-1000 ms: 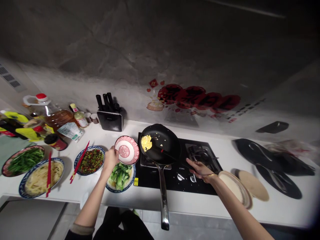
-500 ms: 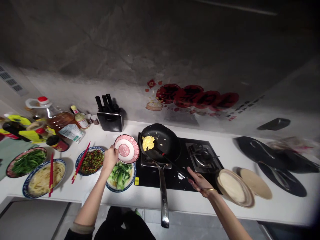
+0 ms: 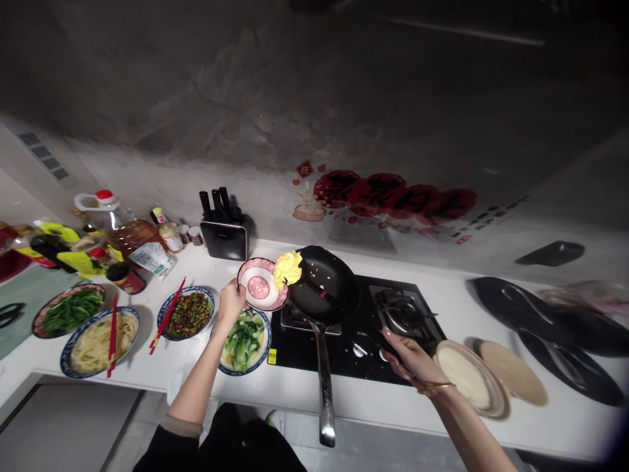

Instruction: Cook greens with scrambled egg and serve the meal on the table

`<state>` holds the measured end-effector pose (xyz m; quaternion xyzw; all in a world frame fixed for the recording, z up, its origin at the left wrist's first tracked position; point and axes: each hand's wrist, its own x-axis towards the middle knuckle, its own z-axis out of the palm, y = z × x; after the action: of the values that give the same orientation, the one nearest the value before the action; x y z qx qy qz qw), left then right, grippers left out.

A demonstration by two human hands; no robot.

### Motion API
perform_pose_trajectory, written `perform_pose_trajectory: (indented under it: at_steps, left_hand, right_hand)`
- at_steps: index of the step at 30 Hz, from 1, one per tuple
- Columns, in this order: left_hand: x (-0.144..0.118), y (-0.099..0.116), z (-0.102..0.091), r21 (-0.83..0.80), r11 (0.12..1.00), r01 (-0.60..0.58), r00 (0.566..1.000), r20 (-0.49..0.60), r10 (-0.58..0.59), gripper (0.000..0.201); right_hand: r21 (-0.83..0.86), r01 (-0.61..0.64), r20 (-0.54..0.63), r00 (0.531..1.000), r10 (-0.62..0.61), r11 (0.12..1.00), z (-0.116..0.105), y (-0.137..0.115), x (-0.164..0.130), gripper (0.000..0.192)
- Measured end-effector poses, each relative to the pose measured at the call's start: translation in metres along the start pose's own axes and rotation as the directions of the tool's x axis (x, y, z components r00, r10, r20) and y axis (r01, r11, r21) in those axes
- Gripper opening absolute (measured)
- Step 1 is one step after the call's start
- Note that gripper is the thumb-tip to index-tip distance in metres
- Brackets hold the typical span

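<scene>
- Since the earlier frame, the cooked egg [image 3: 287, 269] has come up from the floor of the black pan [image 3: 339, 272], and it now sits on the spatula [image 3: 313, 284], over the gap between pan and bowl.
- The left hand [image 3: 230, 303] is clamped on the near side of a pink-and-white bowl [image 3: 257, 286], which tilts beside the pan's rim.
- The right hand [image 3: 405, 357] is closed around the spatula's dark handle; the blade end reaches away to its left, across the pan.
- The egg is to the right of the left hand, overlapping the bowl's edge in view; whether it touches the bowl cannot be told.
- Just below and right of the left hand is a plate of leafy greens [image 3: 244, 344].
- The egg looks bulky for the blade, so a twist of the right wrist could tip it onto the stove [image 3: 317, 351] or greens.
- If the left hand's edge grip slackens, the bowl could swing down and miss the egg.
</scene>
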<state>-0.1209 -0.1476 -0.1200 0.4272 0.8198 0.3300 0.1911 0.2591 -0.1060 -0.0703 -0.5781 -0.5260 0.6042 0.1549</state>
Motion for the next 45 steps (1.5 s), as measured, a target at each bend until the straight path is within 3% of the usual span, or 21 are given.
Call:
perform_pose_trajectory:
  at_steps: [6,10,12,15,17,20,22,24,28,30,32,35,38,41,45]
  left_hand:
    - [0.0,0.0,0.0,-0.101,0.995,0.012,1.0,0.015,-0.011,0.024]
    - [0.001,-0.007,0.0,-0.123,0.992,0.011,1.0,0.031,-0.007,0.025]
    - [0.003,-0.008,0.002,-0.131,0.991,0.014,0.999,0.036,-0.009,0.024]
    - [0.007,-0.006,0.006,-0.144,0.989,0.013,0.999,0.044,-0.007,0.023]
    - [0.01,-0.003,0.009,-0.161,0.987,0.012,0.998,0.057,-0.003,0.023]
    - [0.012,0.002,0.013,-0.196,0.98,0.021,0.997,0.081,-0.005,0.024]
    - [0.013,0.005,0.014,-0.22,0.975,0.031,0.996,0.092,-0.011,0.025]
    - [0.013,0.006,0.015,-0.24,0.97,0.038,0.995,0.099,-0.014,0.024]
    - [0.015,0.011,0.013,-0.269,0.963,0.034,0.995,0.104,-0.006,0.023]
    - [0.018,0.015,0.011,-0.278,0.96,0.024,0.995,0.104,0.005,0.023]
    - [0.023,0.019,0.009,-0.285,0.958,0.008,0.994,0.108,0.024,0.024]
    - [0.029,0.026,0.005,-0.302,0.953,-0.022,0.992,0.115,0.059,0.025]
    - [0.032,0.029,0.002,-0.297,0.954,-0.037,0.99,0.122,0.077,0.024]
    - [0.03,0.028,-0.001,-0.263,0.964,-0.035,0.991,0.117,0.068,0.021]
    - [0.027,0.022,0.0,-0.246,0.969,-0.014,0.994,0.101,0.04,0.017]
  right_hand:
    - [-0.065,0.066,-0.014,0.998,-0.067,0.996,0.029,-0.011,0.001,0.056]
    - [-0.335,0.246,-0.068,0.957,-0.283,0.91,0.04,-0.012,-0.003,0.055]
    - [-0.525,0.336,-0.115,0.882,-0.456,0.782,0.044,-0.012,-0.009,0.052]
    - [-0.748,0.427,-0.089,0.694,-0.715,0.508,0.05,-0.01,-0.02,0.047]
    - [-0.835,0.414,-0.053,0.593,-0.803,0.361,0.053,-0.007,-0.027,0.046]
    - [-0.88,0.378,-0.058,0.513,-0.856,0.287,0.051,-0.003,-0.037,0.041]
    - [-0.853,0.394,-0.116,0.496,-0.861,0.342,0.046,0.002,-0.04,0.041]
    - [-0.781,0.391,-0.232,0.541,-0.808,0.486,0.04,0.007,-0.039,0.045]
    - [-0.418,0.267,-0.464,0.759,-0.457,0.868,0.034,0.021,-0.021,0.057]
    - [-0.152,0.182,-0.457,0.859,-0.232,0.972,0.034,0.027,-0.01,0.054]
    - [0.066,0.071,-0.381,0.924,-0.041,0.995,0.036,0.03,-0.001,0.053]
    - [0.239,-0.03,-0.247,0.965,0.091,0.971,0.04,0.031,0.003,0.054]
    - [0.312,-0.012,-0.177,0.982,0.071,0.95,0.042,0.025,-0.001,0.053]
    - [0.295,0.058,-0.229,0.973,0.011,0.954,0.039,0.018,-0.008,0.055]
    - [0.138,0.164,-0.312,0.943,-0.114,0.977,0.03,0.016,-0.015,0.059]
